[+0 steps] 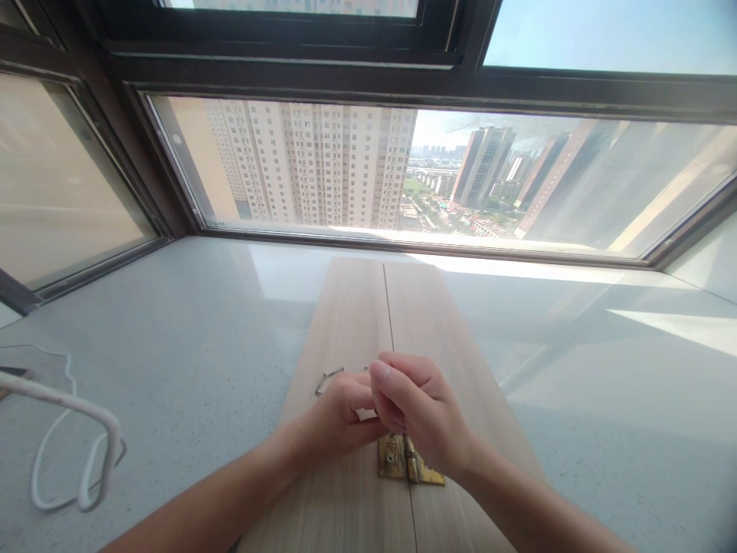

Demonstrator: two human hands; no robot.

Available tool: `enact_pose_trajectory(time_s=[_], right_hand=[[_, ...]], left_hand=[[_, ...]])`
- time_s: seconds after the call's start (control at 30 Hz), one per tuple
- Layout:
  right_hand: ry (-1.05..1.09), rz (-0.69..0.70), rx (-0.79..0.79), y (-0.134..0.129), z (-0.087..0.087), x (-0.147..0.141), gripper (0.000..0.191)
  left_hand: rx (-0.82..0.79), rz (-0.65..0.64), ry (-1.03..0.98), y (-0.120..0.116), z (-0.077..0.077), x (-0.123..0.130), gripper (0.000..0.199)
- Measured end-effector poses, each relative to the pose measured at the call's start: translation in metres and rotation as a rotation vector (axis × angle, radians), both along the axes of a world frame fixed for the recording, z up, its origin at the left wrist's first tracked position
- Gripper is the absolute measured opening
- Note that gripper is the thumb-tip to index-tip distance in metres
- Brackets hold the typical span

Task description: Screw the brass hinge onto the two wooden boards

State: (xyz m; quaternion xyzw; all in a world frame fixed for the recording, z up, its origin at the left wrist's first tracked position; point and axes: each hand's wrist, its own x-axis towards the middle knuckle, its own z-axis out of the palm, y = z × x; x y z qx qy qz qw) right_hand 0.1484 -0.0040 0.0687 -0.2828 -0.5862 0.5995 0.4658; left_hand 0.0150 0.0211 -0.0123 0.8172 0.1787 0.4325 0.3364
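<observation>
A brass-coloured hinge [392,461] lies across the seam between two pale wooden boards [351,307]. Above the hinge, my right hand [418,403] is closed, thumb over curled fingers; whatever it grips is hidden. My left hand [345,411] meets it from the left, its fingers bent and pressed close to the right hand, and I cannot make out anything between them. Several small screws [329,378] lie on the left board just beyond my left hand. Both hands cover the upper part of the hinge.
The boards rest on a white speckled sill [219,330] below a dark-framed window [426,244]. At the left, a thick white curved tube [69,398] and a thin white cable [40,468] stand near a dark object at the edge.
</observation>
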Motion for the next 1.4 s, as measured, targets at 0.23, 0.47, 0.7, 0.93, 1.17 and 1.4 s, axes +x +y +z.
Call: enact_pose_trajectory(time_s=[0.23, 0.47, 0.7, 0.93, 1.17, 1.4], right_hand=[[-0.034, 0.023, -0.048, 0.006, 0.005, 0.007, 0.035], [-0.004, 0.046, -0.017, 0.006, 0.008, 0.008, 0.034], [0.11, -0.049, 0.06, -0.005, -0.006, -0.001, 0.034], [0.036, -0.032, 0.046, 0.003, 0.001, 0.005, 0.025], [0.034, 0.125, -0.006, 0.006, 0.007, 0.008, 0.031], [0.092, 0.045, 0.034, 0.002, 0.001, 0.002, 0.036]], left_hand=[[0.065, 0.02, 0.0, 0.001, -0.004, 0.001, 0.023], [0.067, -0.013, 0.031, -0.002, 0.001, 0.001, 0.018], [-0.012, 0.024, 0.014, -0.004, 0.003, 0.001, 0.003], [0.036, 0.014, 0.035, -0.002, -0.003, 0.002, 0.017], [0.074, -0.028, 0.044, -0.002, -0.001, 0.002, 0.02], [0.028, 0.047, 0.024, -0.002, 0.001, 0.0, 0.006]])
